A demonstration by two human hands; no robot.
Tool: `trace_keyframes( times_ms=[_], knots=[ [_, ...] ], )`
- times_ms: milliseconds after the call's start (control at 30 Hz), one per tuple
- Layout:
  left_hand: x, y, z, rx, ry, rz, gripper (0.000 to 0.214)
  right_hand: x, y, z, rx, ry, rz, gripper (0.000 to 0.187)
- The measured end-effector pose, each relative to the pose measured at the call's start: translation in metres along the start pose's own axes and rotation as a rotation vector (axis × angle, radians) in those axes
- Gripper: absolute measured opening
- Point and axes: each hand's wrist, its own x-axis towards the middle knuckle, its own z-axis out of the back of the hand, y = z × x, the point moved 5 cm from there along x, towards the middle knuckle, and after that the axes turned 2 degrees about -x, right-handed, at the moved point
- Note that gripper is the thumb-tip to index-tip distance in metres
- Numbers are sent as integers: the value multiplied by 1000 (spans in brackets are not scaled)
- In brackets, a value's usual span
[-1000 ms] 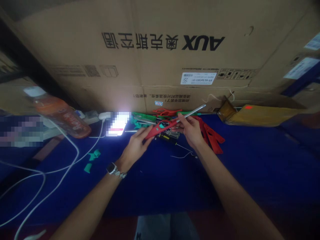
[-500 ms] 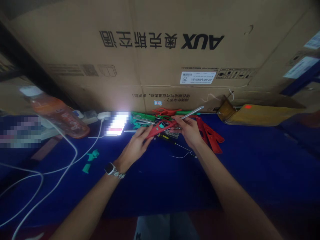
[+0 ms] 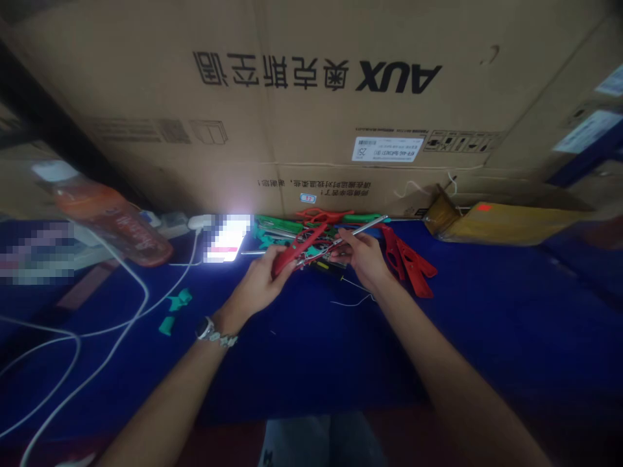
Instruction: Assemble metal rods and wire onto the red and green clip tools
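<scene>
My left hand (image 3: 260, 279) is closed around the lower end of a long red plastic piece (image 3: 302, 248), which looks like a handle and points up and to the right. Between thumb and fingers, my right hand (image 3: 364, 259) grips a slim silvery metal rod (image 3: 370, 224) that sticks out to the upper right. A thin metal strip (image 3: 314, 258) runs from under the red piece toward my right fingertips. I cannot tell whether it belongs to the rod. Behind both hands lies a heap of tools with green handles (image 3: 287, 225) and red clamp-like parts (image 3: 324, 214). A black-and-yellow screwdriver (image 3: 324, 266) is partly covered.
Flat red pieces (image 3: 413, 267) lie right of my hand, near a yellow package (image 3: 516, 224). To the left are a bright phone (image 3: 228, 239), a drink bottle (image 3: 114, 217), white cables (image 3: 141, 285) and small green parts (image 3: 180, 299). A large cardboard box (image 3: 311, 130) walls off the back.
The red piece in my left hand has turned steeper and come away from the rod, showing the thin metal strip below it. My right hand and the rod have shifted slightly left and down.
</scene>
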Motion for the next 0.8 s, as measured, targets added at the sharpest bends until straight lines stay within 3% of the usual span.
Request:
trace_keyframes(
  times_ms=[167, 300, 400, 467, 567, 633, 800],
  knots=[
    [2, 1, 9, 280, -103, -64, 26, -1, -4, 0, -28, -5, -2, 28],
    [-1, 4, 8, 347, -105, -76, 28, -1, -6, 1, -48, 5, -1, 27],
    [1, -8, 13, 366, -215, -121, 31, 0, -6, 1, -57, 26, 22, 30],
    [8, -25, 14, 279, -254, -261, 20, 0, -6, 0, -56, 55, 51, 33],
    [29, -49, 7, 124, -122, -426, 12, -2, -4, -3, -52, 119, 100, 39],
    [44, -56, 1, 48, -14, -449, 11, -3, -3, -5, -54, 162, 123, 42],
    [59, -55, -9, -14, 75, -479, 8, -4, -3, -5, -63, 205, 127, 44]
  ],
)
